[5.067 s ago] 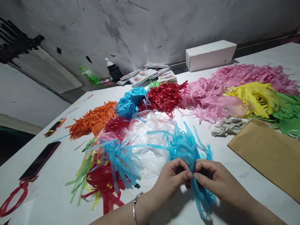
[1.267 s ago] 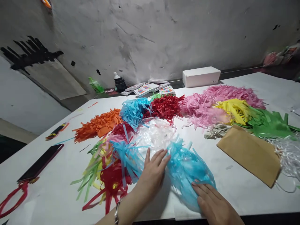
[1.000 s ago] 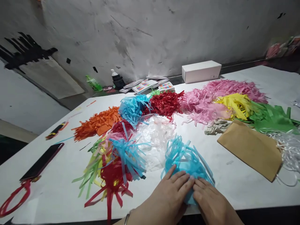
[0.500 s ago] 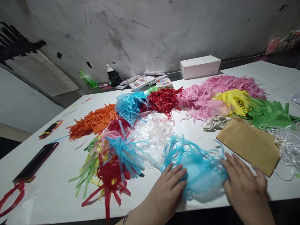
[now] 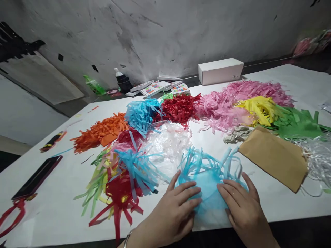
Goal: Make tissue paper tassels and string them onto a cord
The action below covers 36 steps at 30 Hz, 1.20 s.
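A thin light-blue sheet [image 5: 208, 187] with its far edge cut into fringe strips lies near the front edge of the table. My left hand [image 5: 176, 206] rests on its left side, thumb and fingers spread. On its right side lies my right hand [image 5: 239, 199], fingers stretched over the sheet and thumb apart. Just left of the sheet is a tied blue tassel [image 5: 138, 165], lying over a red tassel [image 5: 120, 193] and green and yellow strips [image 5: 95, 186]. Behind the sheet sits a heap of clear plastic bags [image 5: 168, 141].
Tassel piles in orange [image 5: 103, 131], blue [image 5: 142, 115], dark red [image 5: 181, 106], pink [image 5: 258, 91], yellow [image 5: 261, 108] and green [image 5: 300, 122] arc across the table. A brown envelope [image 5: 274, 156] and white string [image 5: 319, 162] lie right; a phone [image 5: 37, 177] left; a white box [image 5: 221, 72] behind.
My right hand has moved left, off the sheet's right edge and onto its surface. My left hand has shifted slightly left, its thumb now spread out. The fringe strips lie more upright and gathered.
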Tool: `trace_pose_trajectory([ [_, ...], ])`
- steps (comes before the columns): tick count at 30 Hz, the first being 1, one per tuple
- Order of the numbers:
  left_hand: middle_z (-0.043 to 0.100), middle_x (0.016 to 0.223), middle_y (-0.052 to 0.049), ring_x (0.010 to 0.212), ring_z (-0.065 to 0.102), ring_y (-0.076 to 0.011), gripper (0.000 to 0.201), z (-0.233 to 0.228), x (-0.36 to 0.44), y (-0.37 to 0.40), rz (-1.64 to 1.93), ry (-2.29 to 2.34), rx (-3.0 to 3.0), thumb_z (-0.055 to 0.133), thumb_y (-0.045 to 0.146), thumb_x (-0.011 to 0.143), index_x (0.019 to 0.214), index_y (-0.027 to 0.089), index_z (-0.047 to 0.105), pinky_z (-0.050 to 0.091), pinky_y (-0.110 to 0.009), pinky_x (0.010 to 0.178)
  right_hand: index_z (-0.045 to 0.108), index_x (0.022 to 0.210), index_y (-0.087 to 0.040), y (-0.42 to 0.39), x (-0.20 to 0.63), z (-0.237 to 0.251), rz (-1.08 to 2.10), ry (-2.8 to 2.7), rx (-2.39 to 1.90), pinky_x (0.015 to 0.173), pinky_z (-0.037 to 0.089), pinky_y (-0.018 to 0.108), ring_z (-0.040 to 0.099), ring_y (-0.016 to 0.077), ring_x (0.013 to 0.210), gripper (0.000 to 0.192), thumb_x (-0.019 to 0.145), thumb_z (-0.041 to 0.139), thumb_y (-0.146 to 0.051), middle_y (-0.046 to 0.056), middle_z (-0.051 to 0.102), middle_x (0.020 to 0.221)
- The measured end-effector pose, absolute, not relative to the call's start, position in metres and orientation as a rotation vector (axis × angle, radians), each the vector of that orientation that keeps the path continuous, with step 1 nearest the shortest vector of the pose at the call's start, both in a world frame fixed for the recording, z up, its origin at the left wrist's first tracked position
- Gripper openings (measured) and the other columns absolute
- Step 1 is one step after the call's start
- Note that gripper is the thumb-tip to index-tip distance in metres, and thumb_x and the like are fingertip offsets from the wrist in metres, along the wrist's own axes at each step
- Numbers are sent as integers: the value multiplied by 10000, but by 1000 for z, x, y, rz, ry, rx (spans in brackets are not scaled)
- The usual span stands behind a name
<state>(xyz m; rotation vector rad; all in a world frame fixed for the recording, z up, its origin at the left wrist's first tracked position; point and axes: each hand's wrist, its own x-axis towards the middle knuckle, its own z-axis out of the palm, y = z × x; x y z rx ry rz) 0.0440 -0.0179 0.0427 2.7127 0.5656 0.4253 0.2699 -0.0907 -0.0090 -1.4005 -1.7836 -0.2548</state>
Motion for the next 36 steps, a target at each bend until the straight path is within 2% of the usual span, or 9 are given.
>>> trace_pose_trajectory([
  [4,586,1403,-159,1381,440,-341,661,34,53,-33,643,754,2809,641,493,887,1439,178,457,21,-593,1223,668,1136,-111,-91,262,-10,-286,-1873,-1330,1136,340,512,687,220,1025,336,942,405,-38,94,752,990],
  [7,702,1228,-93,1256,564,-252,334,21,66,-39,750,818,2777,521,213,960,1290,191,570,-26,-512,1234,676,1121,-101,-94,260,-10,-293,-1928,-1262,1108,385,465,671,225,1079,339,940,400,-25,111,750,1037],
  [10,760,998,-24,1017,671,-173,301,12,68,-37,734,813,2671,439,41,929,1116,198,615,38,-456,1241,674,1134,-72,-98,269,-14,-284,-2067,-1185,1101,408,440,656,234,1120,348,912,416,2,132,743,1069],
  [18,766,952,-21,936,697,-146,300,17,53,-33,661,731,2566,431,24,925,1105,205,589,236,-439,1209,642,1124,-146,-102,269,-24,-135,-1898,-1438,1077,351,509,647,253,1033,463,716,469,-12,87,722,1035],
  [23,777,1068,-25,1068,686,-144,228,22,56,-33,870,583,2677,405,92,1014,1095,178,601,118,-427,1261,612,1134,-190,-86,245,-8,-147,-1741,-1592,982,363,518,650,261,977,536,651,457,-15,76,716,994],
  [27,762,1142,-21,1181,644,-151,197,18,52,-34,790,558,2762,425,118,1036,1054,173,613,56,-489,1272,638,1061,-214,-76,269,-5,-309,-1651,-1795,956,367,536,655,284,949,411,734,469,-31,80,720,977],
  [30,761,1137,-30,1187,642,-165,235,13,50,-33,725,590,2763,389,94,1033,1049,173,610,36,-514,1269,641,1092,-214,-76,311,-12,-568,-1679,-1919,919,392,568,666,321,931,308,854,465,-129,112,716,1057],
  [33,759,1127,-35,1168,651,-168,251,10,51,-31,713,640,2727,373,70,1019,1029,170,603,45,-492,1272,600,1227,-139,-87,343,-12,-694,-1774,-1947,866,433,600,667,386,954,385,915,426,-282,201,662,1194],
  [36,755,1124,-31,1154,653,-158,242,7,53,-30,703,673,2667,393,52,992,1040,178,593,31,-457,1274,503,1376,-90,-100,339,2,-503,-1998,-1760,944,450,556,532,418,1264,492,921,416,-259,232,515,1421],
])
